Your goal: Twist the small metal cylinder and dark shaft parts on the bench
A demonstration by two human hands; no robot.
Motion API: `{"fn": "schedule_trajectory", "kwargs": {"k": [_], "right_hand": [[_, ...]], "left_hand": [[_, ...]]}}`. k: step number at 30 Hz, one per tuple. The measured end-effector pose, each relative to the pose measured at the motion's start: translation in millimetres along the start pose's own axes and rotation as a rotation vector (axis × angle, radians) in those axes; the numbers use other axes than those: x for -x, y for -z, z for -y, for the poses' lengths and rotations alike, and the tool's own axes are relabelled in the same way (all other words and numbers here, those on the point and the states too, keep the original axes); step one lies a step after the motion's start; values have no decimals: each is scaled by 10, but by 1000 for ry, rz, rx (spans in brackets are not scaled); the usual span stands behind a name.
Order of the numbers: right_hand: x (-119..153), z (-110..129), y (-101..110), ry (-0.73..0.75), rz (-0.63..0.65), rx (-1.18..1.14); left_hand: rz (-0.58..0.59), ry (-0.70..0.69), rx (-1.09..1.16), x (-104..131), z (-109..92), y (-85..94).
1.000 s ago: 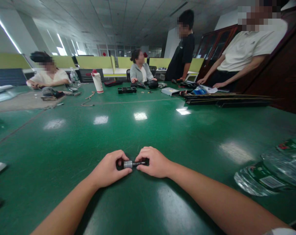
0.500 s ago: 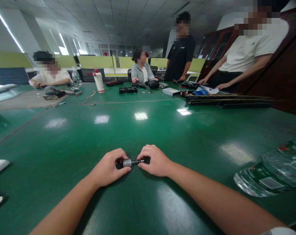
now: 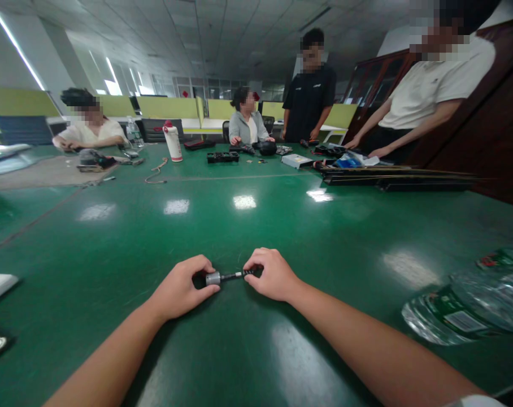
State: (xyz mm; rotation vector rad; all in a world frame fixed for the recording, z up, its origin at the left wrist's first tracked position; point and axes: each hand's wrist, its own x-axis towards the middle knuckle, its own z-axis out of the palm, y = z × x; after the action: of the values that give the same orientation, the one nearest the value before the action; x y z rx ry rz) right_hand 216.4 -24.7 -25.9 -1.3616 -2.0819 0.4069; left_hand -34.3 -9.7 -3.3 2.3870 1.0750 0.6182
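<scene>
Low over the green table (image 3: 205, 226), both of my hands meet at a small metal part. My left hand (image 3: 181, 288) is closed, thumb and fingers round a short silver cylinder (image 3: 213, 278). From its right side a thin dark rod (image 3: 227, 277) with a bright tip points at my right hand (image 3: 274, 275). That hand pinches a small dark ridged piece (image 3: 248, 272), like a spring or a threaded bit, right by the rod's bright end. Whether the two pieces touch I cannot tell. The fingers partly hide both ends.
Large clear bottles (image 3: 464, 308) with green labels lie at the right. A white flask (image 3: 172, 141), a cord (image 3: 157, 172), a black bracket (image 3: 222, 157), a silver box (image 3: 296, 161) and long dark bars (image 3: 392, 176) lie farther back. Several people are round the far side.
My hands have drawn slightly apart, left hand leftward with the silver cylinder, right hand rightward. More of the rod shows between them, and the dark ridged piece now shows at my right fingertips.
</scene>
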Motion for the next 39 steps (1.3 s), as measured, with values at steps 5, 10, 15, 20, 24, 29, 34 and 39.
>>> {"fn": "schedule_trajectory", "kwargs": {"k": [5, 10, 15, 20, 24, 29, 34, 39], "right_hand": [[-12, 6, -29, 26, 9, -48], [-20, 21, -41, 31, 43, -225], [-12, 66, -5, 92, 109, -272], [-5, 79, 6, 123, 134, -256], [5, 83, -3, 126, 138, -216], [-4, 69, -19, 114, 130, -199], [-21, 57, -41, 114, 127, -156], [-19, 68, -42, 130, 133, -138]], "left_hand": [[-3, 7, 5, -12, -8, -3], [22, 35, 12, -31, -9, -13], [42, 68, 26, -60, 26, -36], [74, 87, 44, -88, 27, 0], [139, 130, 45, -140, 2, 50], [191, 218, -1, -260, -32, 38], [144, 236, -1, -235, -43, -6], [55, 133, -23, -139, -25, -58]]}}
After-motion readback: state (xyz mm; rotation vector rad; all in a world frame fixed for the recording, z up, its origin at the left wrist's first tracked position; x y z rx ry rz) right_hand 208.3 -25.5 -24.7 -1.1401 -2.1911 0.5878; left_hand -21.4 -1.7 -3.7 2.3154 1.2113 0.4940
